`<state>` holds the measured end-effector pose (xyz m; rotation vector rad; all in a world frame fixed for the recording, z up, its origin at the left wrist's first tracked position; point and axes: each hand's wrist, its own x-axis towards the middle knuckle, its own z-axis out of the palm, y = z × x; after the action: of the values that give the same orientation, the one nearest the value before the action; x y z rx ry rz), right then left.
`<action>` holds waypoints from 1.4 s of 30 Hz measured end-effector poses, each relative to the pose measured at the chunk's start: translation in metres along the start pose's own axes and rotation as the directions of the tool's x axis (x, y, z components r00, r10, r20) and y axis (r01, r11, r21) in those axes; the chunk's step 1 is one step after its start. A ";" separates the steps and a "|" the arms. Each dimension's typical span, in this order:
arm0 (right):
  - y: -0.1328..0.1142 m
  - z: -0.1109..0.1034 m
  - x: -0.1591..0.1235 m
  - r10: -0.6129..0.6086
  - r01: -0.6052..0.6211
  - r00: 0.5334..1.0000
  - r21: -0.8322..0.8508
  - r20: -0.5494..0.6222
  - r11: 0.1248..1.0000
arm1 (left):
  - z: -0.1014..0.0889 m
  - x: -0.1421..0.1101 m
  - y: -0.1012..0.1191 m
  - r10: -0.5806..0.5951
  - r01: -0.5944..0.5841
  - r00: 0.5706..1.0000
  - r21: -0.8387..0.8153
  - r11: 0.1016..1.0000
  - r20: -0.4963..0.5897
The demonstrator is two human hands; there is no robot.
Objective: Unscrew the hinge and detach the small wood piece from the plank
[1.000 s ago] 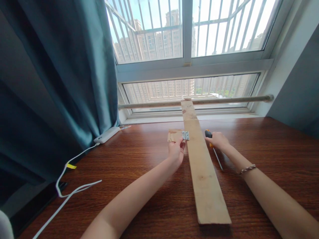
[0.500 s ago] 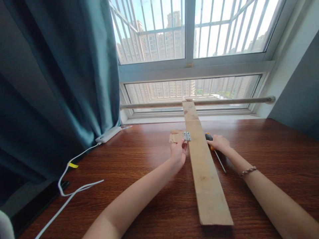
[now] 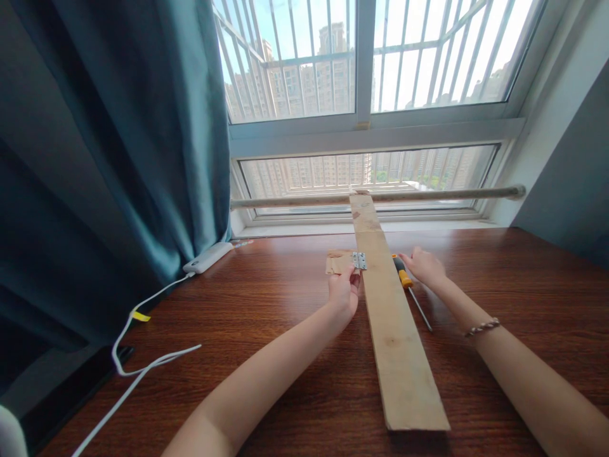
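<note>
A long pale wooden plank (image 3: 394, 330) lies on the dark wooden table (image 3: 266, 304), its far end resting on a rail at the window. A small wooden piece (image 3: 337, 261) sits against the plank's left edge, joined to it by a small metal hinge (image 3: 359, 260). My left hand (image 3: 343, 293) is closed, its fingertips pinching the near edge of the small piece beside the hinge. A screwdriver (image 3: 403, 277) with an orange and black handle lies on the table right of the plank. My right hand (image 3: 427, 266) rests just right of the handle, fingers loose, holding nothing.
A blue curtain (image 3: 118, 158) hangs along the left. A white power bank (image 3: 208, 257) lies at its foot, with a white cable (image 3: 143, 365) trailing toward the near left table edge. A horizontal rod (image 3: 451, 193) runs before the barred window (image 3: 361, 63).
My right hand has let go of the screwdriver handle and shifted slightly right, so the handle now shows. My left hand has stayed on the small piece.
</note>
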<state>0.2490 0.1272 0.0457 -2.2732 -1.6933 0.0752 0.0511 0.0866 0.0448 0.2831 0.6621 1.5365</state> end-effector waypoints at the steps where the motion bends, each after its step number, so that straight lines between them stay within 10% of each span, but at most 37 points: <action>1: -0.005 -0.006 -0.003 -0.054 0.059 0.994 0.046 -0.100 0.997 | 0.000 0.000 0.000 0.001 -0.001 1.000 -0.002 1.000 0.001; 8: -0.066 -0.010 -0.045 -0.528 0.610 0.790 0.498 -0.313 0.617 | 0.001 -0.001 0.000 -0.005 0.006 0.999 -0.010 1.000 0.041; 25: -0.090 0.009 -0.064 -0.513 0.573 0.804 0.164 -0.301 0.803 | 0.000 -0.001 0.000 -0.003 0.001 0.996 0.014 1.000 0.084; 32: -0.091 0.012 -0.060 -0.415 0.551 0.827 0.396 -0.380 0.735 | -0.003 0.003 -0.003 -0.005 0.005 0.999 -0.006 1.000 0.036; 37: -0.089 0.012 -0.051 -0.163 0.388 0.921 0.867 -0.354 0.312 | -0.001 0.002 -0.002 -0.001 0.001 1.000 -0.007 1.000 0.020; 42: -0.082 0.006 -0.037 -0.103 0.129 0.986 0.990 -0.135 -0.061 | -0.001 0.002 -0.001 -0.005 0.005 1.000 -0.015 1.000 -0.009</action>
<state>0.1609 0.1150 0.0571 -0.8578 -1.0102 0.9517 0.0517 0.0885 0.0432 0.2631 0.6577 1.5377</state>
